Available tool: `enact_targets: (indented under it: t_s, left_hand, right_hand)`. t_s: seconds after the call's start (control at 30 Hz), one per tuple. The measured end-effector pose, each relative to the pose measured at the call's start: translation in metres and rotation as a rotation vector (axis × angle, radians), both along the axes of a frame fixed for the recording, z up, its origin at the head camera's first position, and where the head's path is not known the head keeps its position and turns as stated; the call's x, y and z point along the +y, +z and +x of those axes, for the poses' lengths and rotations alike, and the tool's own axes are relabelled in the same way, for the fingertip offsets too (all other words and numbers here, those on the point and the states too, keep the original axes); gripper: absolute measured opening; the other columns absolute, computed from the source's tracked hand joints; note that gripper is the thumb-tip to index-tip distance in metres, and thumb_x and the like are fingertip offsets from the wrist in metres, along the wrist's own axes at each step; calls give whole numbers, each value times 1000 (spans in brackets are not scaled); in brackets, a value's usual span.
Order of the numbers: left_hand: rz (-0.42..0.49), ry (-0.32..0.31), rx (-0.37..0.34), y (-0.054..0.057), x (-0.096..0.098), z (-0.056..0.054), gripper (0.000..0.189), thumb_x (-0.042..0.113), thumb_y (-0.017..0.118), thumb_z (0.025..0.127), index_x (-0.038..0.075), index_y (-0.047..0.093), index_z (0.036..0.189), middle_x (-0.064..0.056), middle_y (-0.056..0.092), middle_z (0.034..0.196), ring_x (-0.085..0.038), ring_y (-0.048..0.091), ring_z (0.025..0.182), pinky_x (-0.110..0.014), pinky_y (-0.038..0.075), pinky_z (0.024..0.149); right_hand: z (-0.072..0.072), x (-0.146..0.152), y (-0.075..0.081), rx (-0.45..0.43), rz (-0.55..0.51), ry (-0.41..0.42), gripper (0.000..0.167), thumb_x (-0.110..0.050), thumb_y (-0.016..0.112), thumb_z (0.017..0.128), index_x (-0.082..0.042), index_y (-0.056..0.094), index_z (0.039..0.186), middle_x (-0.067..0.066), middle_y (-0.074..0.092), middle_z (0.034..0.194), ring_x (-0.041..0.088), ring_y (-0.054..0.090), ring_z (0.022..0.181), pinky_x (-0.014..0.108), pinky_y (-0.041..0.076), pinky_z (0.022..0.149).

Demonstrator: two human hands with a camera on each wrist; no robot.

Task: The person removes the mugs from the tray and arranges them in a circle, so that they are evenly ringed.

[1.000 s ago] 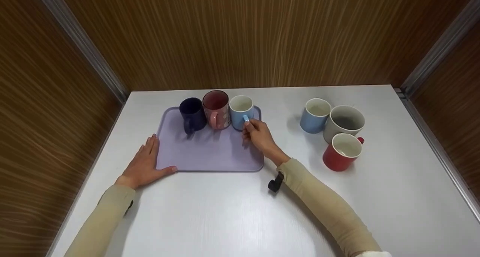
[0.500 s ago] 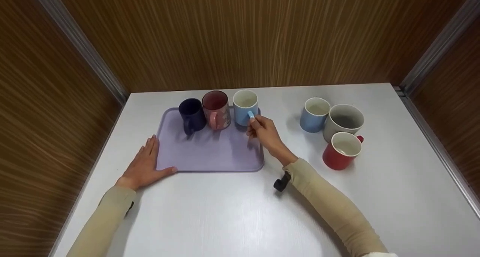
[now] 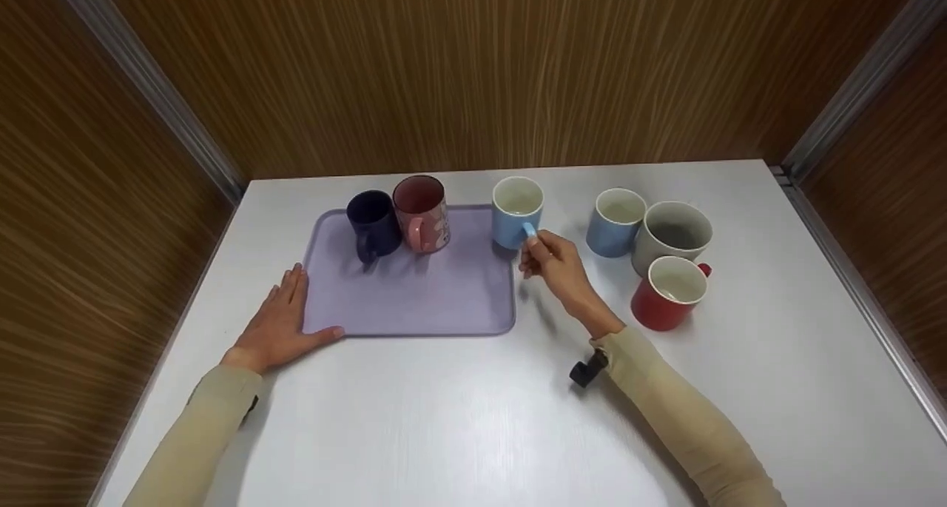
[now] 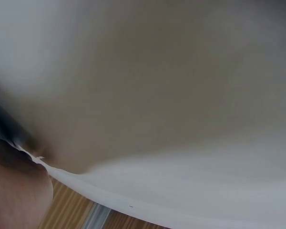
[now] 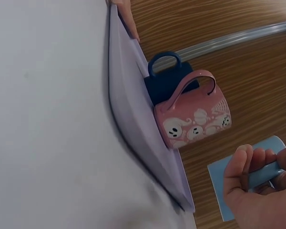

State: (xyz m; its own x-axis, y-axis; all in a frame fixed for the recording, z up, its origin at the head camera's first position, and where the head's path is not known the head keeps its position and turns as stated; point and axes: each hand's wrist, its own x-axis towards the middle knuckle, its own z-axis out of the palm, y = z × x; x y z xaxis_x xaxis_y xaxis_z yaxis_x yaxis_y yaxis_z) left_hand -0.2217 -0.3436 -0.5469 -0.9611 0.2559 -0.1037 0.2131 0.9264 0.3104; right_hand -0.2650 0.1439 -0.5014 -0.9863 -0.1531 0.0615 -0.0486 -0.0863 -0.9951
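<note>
A light blue mug point(image 3: 512, 226) with a white inside hangs over the right edge of the lavender tray point(image 3: 414, 322). My right hand point(image 3: 558, 264) grips it by the handle, and the right wrist view shows the fingers curled through that handle. At the tray's lower left corner lies my left hand point(image 3: 275, 328), fingers straight along the rim and thumb along the front edge. On the tray's back left stand a dark blue mug point(image 3: 376, 226) and a pink mug point(image 3: 431, 226) with white ghost pictures point(image 5: 194, 129), side by side.
Right of the tray, a second light blue mug point(image 3: 612, 234), a larger grey-white mug point(image 3: 651, 252) and a red mug point(image 3: 658, 303) stand close together on the white table point(image 3: 444, 418). Wood-grain panels point(image 3: 473, 70) rise behind and at both sides.
My right hand has lifted the light blue mug off the tray, away from the pink mug, and carried it right to the tray's edge. My left hand stays on the tray's corner.
</note>
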Motion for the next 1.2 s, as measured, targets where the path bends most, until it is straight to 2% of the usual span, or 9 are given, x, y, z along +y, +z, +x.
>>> enact_targets:
  t_s: [0.33,0.63,0.73,0.93,1.2]
  left_hand:
    - [5,6,-7,1,-3,2,132,81,63,90,-6,2,168,-23,-5,179,-44,-1,166,-61,7,134]
    - [24,4,-7,2,-4,5,131,79,65,91,-6,1,168,-23,-6,179,-45,-2,166,-61,8,134]
    - [29,9,-5,1,-3,6,131,79,65,90,-5,1,169,-22,-6,179,-45,-1,166,-61,8,134]
    - [19,2,-8,1,-1,4,132,80,64,90,-6,2,168,-23,-5,179,-44,-1,166,-61,8,134]
    - [20,0,-15,2,1,1,132,80,64,90,-6,1,168,-22,-7,179,-44,-2,166,-60,7,134]
  right_hand:
    - [12,34,-9,-28,-28,-44,23,-9,48,113,6,60,99,9,61,88,16,62,76,23,57,68]
    - [19,49,-17,-78,43,-150,33,-17,49,115,2,59,90,5,59,82,15,60,70,24,54,64]
    - [21,52,-20,-107,33,-177,32,-16,49,115,0,59,89,5,58,81,15,59,68,24,53,63]
    - [25,61,-22,-155,-5,-199,31,-14,46,115,0,58,91,6,57,82,16,59,70,24,53,64]
    - [28,72,-24,-177,47,-217,33,-16,42,117,-1,57,91,6,58,83,17,61,73,26,56,66]
